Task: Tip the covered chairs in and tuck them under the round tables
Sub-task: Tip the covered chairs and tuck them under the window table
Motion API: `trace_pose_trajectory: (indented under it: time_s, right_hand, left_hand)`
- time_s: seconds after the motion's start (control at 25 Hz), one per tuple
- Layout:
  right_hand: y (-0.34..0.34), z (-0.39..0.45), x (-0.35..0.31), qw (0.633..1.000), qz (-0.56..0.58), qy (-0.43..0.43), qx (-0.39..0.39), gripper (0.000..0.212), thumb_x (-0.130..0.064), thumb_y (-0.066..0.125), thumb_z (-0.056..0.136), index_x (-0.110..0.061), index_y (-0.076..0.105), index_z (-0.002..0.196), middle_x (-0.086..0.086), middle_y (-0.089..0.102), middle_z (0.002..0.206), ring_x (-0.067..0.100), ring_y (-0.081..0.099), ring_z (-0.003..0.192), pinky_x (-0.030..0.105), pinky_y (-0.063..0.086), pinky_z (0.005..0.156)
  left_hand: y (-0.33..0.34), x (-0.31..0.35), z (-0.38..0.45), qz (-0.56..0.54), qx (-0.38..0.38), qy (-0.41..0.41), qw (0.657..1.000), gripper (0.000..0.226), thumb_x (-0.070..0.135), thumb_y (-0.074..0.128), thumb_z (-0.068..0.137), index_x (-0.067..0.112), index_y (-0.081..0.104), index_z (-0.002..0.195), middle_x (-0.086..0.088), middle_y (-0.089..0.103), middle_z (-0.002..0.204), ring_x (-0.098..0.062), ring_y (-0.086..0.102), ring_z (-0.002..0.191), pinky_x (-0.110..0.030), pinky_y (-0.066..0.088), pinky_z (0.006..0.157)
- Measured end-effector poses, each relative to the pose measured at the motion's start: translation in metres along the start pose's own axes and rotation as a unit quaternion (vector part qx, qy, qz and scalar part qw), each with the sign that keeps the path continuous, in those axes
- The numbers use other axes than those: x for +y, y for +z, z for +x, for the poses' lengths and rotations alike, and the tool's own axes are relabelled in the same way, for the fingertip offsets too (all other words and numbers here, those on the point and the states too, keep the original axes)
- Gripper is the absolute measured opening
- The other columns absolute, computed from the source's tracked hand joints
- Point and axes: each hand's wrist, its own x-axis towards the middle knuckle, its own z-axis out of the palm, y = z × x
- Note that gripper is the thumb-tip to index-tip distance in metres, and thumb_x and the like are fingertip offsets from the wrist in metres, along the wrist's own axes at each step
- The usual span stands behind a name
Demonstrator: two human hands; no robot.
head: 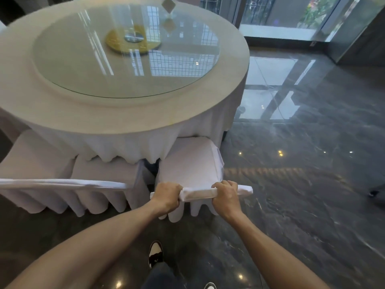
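A white-covered chair point(193, 163) stands at the near right side of the round table point(133, 117), its seat partly under the hanging white tablecloth. My left hand point(166, 197) and my right hand point(226, 196) both grip the top edge of its backrest, a hand's width apart. Left of it, a second covered chair point(104, 174) has its seat pushed under the cloth and its backrest top edge runs toward the left border. A third covered chair point(35, 155) sits further left against the table.
A glass turntable point(125, 51) with a gold centre disc lies on the table, and a small card stand point(169, 6) is at its far side. Glossy dark marble floor point(302, 184) spreads to the right. Glass doors stand at the back right. My shoes show below.
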Motion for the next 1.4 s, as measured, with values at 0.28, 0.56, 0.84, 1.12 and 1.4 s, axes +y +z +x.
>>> trace_pose_trajectory:
  time_s: [0.28, 0.56, 0.84, 1.12, 1.4]
  right_hand:
    - [0.050, 0.042, -0.093, 1.000, -0.001, 0.003, 0.007, 0.026, -0.002, 0.057, 0.081, -0.016, 0.071, 0.098, 0.000, 0.062, 0.096, 0.023, 0.039, 0.106, 0.038, 0.045, 0.084]
    - [0.034, 0.088, -0.114, 0.998, -0.055, 0.017, -0.034, 0.027, -0.008, 0.060, 0.083, -0.014, 0.070, 0.107, 0.005, 0.061, 0.104, 0.027, 0.040, 0.108, 0.040, 0.043, 0.084]
    - [0.018, 0.092, -0.136, 0.960, -0.277, 0.002, -0.033, 0.019, -0.022, 0.061, 0.082, -0.016, 0.066, 0.100, 0.001, 0.067, 0.098, 0.023, 0.050, 0.095, 0.037, 0.043, 0.068]
    - [0.011, 0.106, -0.125, 0.960, -0.225, -0.106, -0.127, 0.039, -0.024, 0.058, 0.079, -0.023, 0.059, 0.118, 0.001, 0.065, 0.112, 0.023, 0.057, 0.101, 0.036, 0.045, 0.085]
    - [0.008, 0.103, -0.125, 0.972, -0.154, -0.115, -0.139, 0.038, -0.020, 0.057, 0.078, -0.033, 0.064, 0.113, -0.005, 0.071, 0.101, 0.016, 0.064, 0.087, 0.031, 0.051, 0.077]
  left_hand:
    - [-0.017, -0.109, 0.022, 0.010, 0.000, -0.023, 1.000, 0.020, 0.021, 0.060, 0.087, 0.021, 0.072, 0.103, -0.005, 0.073, 0.097, -0.025, 0.068, 0.088, -0.035, 0.050, 0.076]
    - [-0.028, -0.137, 0.062, -0.011, -0.012, -0.015, 1.000, 0.024, 0.021, 0.060, 0.081, 0.023, 0.072, 0.102, -0.006, 0.074, 0.095, -0.029, 0.069, 0.088, -0.035, 0.049, 0.074]
    - [-0.027, -0.145, 0.069, -0.025, -0.040, 0.004, 0.999, 0.030, 0.023, 0.059, 0.081, 0.028, 0.069, 0.109, -0.005, 0.072, 0.101, -0.029, 0.068, 0.095, -0.034, 0.043, 0.072]
    - [-0.043, -0.158, 0.060, -0.051, -0.042, 0.011, 0.998, 0.050, 0.032, 0.063, 0.084, 0.030, 0.060, 0.133, 0.000, 0.065, 0.125, -0.024, 0.061, 0.113, -0.038, 0.047, 0.093]
    - [-0.039, -0.144, 0.037, -0.112, 0.005, -0.041, 0.993, 0.034, 0.024, 0.058, 0.089, 0.028, 0.066, 0.122, -0.003, 0.070, 0.115, -0.025, 0.065, 0.105, -0.036, 0.050, 0.086]
